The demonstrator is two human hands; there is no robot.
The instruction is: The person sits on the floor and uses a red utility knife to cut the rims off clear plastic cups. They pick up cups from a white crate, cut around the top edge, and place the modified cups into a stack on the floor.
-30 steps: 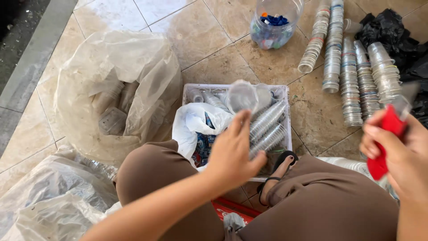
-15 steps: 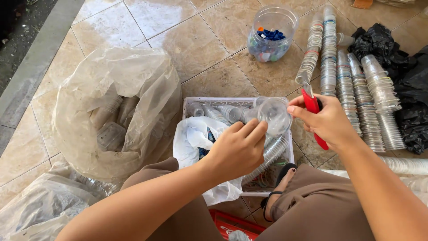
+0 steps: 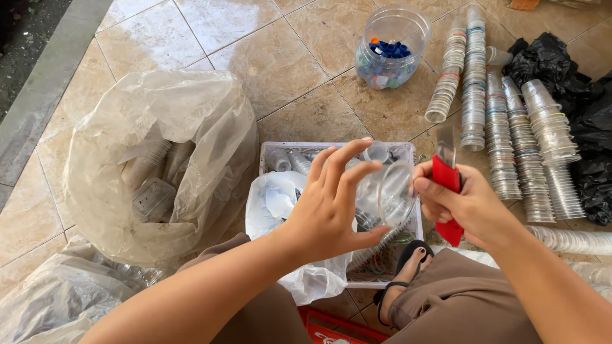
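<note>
Above the white crate, the left hand pinches a clear plastic cup, probably light, thin and easily crushed, while the right hand grips a red cutter.

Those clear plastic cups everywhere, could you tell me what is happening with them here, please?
A person sits on a tiled floor. The left hand grips a clear plastic cup on its side, while the right hand holds a red utility knife at its rim. Below is a white crate with more cups. Long nested cup stacks lie to the right, beside black bags. A jar of bottle caps stands beyond, and a large clear bag sits on the left.
</note>
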